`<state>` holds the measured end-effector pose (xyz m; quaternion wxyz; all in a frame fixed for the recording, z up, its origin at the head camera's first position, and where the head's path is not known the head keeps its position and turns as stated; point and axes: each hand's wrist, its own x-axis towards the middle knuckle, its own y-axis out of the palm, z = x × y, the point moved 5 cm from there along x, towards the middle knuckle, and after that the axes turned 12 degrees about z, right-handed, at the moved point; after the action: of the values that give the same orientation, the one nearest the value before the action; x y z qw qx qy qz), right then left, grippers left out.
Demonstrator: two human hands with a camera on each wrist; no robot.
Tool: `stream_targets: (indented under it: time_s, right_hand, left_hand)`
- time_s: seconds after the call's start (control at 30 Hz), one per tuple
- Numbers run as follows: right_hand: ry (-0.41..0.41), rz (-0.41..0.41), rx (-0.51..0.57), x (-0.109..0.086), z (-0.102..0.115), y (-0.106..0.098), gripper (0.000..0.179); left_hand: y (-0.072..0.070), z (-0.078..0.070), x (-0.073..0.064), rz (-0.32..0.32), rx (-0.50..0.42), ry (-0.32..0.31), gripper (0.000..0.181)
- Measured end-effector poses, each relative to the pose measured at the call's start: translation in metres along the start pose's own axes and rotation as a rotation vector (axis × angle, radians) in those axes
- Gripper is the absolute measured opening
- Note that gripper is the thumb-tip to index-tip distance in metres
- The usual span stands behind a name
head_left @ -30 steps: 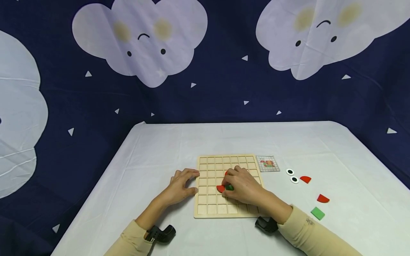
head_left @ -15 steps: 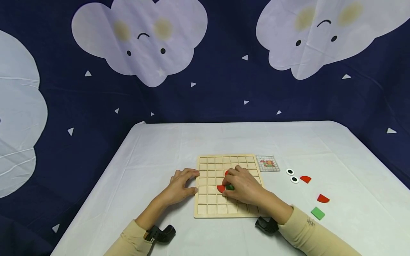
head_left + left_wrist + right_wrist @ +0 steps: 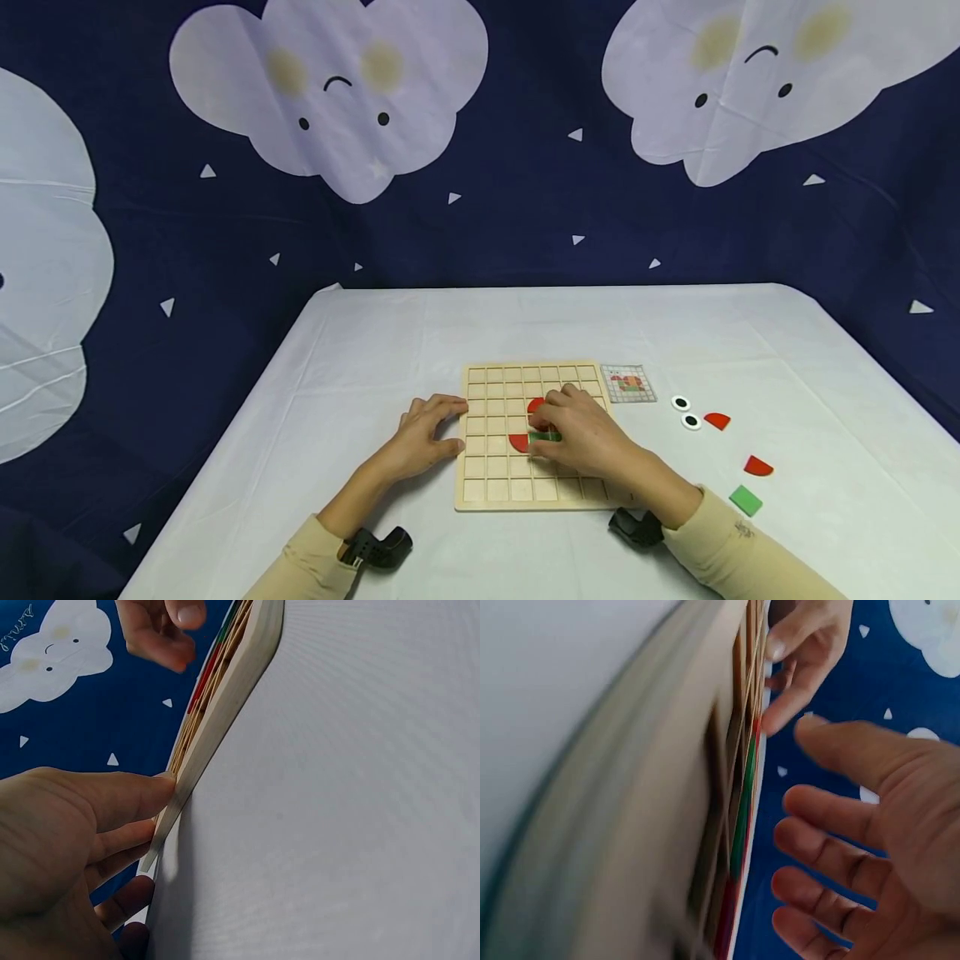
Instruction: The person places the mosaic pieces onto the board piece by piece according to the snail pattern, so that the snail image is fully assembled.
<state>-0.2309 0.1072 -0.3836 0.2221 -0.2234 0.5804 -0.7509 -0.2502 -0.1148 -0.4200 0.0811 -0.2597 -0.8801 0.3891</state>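
A wooden grid board (image 3: pixel 483 489) lies flat on the white table. Along its left edge rests my left hand (image 3: pixel 417 439), thumb and fingertips spread against the rim; in the left wrist view the thumb (image 3: pixel 139 796) touches the rim. My right hand (image 3: pixel 588 435) hovers close over the board's middle, and in the right wrist view its fingers (image 3: pixel 832 862) are parted with nothing between them. Below it a green piece (image 3: pixel 544 437) sits in the grid, partly hidden. Beside that lie a red quarter-circle (image 3: pixel 519 443) and, farther up, another red rounded piece (image 3: pixel 536 405).
A pattern card (image 3: pixel 628 384) lies by the board's upper right corner. Farther right are two black-and-white eye discs (image 3: pixel 691 422), a red quarter-circle piece (image 3: pixel 717 421), another red piece (image 3: pixel 758 466) and a green square (image 3: pixel 746 500). A dark cloud-print curtain (image 3: pixel 525 233) hangs behind the table.
My right hand has let go of the green piece and shifted slightly right, showing more of the green and red pieces. My left hand stays at the board's edge.
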Motion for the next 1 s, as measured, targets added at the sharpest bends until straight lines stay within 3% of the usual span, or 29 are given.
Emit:
stream_targets:
  time_s: [0.17, 0.37, 0.57, 0.73, 1.0]
  right_hand:
    - [0.07, -0.033, 0.023, -0.025, -0.022, -0.014, 0.026]
    - [0.191, -0.083, 0.001, -0.077, -0.054, -0.03, 0.026]
    - [0.263, -0.147, -0.031, -0.126, -0.076, -0.035, 0.028]
    - [0.303, -0.209, -0.081, -0.155, -0.087, -0.035, 0.031]
    - [0.419, -0.147, -0.093, -0.188, -0.106, -0.028, 0.032]
  left_hand:
    - [-0.001, -0.001, 0.001, -0.005, 0.012, 0.001, 0.049]
    - [-0.001, -0.002, 0.0, -0.001, 0.011, -0.006, 0.049]
    - [0.0, -0.001, -0.001, 0.008, -0.004, -0.015, 0.05]
    - [0.0, -0.001, 0.0, 0.01, -0.004, -0.005, 0.05]
    - [0.0, -0.002, 0.0, 0.008, 0.003, -0.006, 0.05]
